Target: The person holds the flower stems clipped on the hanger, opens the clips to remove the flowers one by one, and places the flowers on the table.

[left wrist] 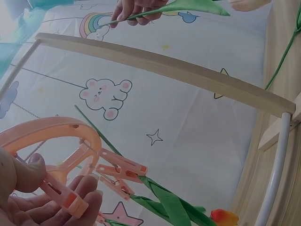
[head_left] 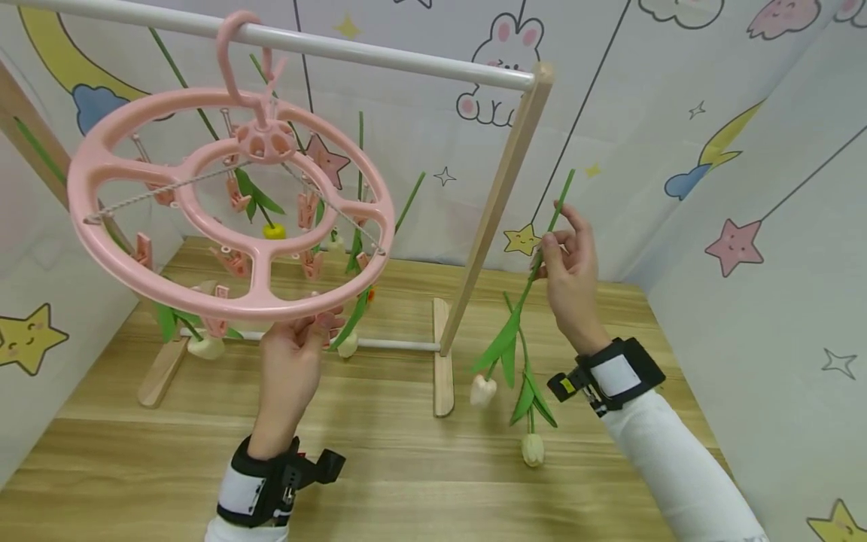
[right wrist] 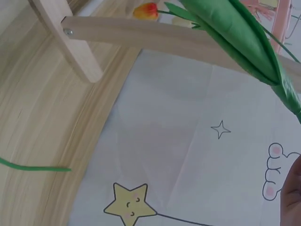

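Head view now: your right hand (head_left: 572, 263) pinches a white tulip (head_left: 504, 340) by its stem, bloom downward, right of the rack (head_left: 493, 218), your left hand (head_left: 291, 346) at the near rim of the pink round clip hanger (head_left: 266, 141). Left wrist: thumb and fingers grip a pink clothespin (left wrist: 63, 197), so pegging looks like the step in hand, next calling for open jaws and a lined-up stem. Right wrist: a broad green leaf (right wrist: 240, 42) crosses the top (your grip's cut off here).
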A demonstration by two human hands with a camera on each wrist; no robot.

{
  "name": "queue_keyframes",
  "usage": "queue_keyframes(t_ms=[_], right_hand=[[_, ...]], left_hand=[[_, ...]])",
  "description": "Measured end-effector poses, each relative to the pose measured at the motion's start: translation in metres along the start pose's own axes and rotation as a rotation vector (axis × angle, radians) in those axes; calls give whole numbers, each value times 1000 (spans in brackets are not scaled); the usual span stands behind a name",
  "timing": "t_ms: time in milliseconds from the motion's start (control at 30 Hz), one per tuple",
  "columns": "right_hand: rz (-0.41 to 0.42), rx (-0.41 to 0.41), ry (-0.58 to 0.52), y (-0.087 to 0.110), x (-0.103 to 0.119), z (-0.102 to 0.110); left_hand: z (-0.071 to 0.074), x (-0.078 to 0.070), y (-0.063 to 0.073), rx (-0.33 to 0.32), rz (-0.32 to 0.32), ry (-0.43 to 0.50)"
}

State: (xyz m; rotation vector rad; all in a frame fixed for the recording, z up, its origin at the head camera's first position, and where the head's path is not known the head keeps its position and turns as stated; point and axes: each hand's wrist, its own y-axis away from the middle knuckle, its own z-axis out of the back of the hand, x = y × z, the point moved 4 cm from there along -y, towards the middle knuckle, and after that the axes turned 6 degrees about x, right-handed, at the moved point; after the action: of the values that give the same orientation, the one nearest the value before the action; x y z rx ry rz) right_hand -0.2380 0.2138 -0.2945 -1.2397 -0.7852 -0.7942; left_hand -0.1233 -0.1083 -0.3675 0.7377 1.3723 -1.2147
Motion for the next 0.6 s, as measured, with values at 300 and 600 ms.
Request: queue_keyframes(t_ms=[300, 600], right_hand=[[-76, -13, 223, -11, -18, 26], [-196, 9, 415, -17, -44, 49]], left_hand=[[1, 1, 0, 3, 8, -4], [2, 1, 0, 4, -6, -4]])
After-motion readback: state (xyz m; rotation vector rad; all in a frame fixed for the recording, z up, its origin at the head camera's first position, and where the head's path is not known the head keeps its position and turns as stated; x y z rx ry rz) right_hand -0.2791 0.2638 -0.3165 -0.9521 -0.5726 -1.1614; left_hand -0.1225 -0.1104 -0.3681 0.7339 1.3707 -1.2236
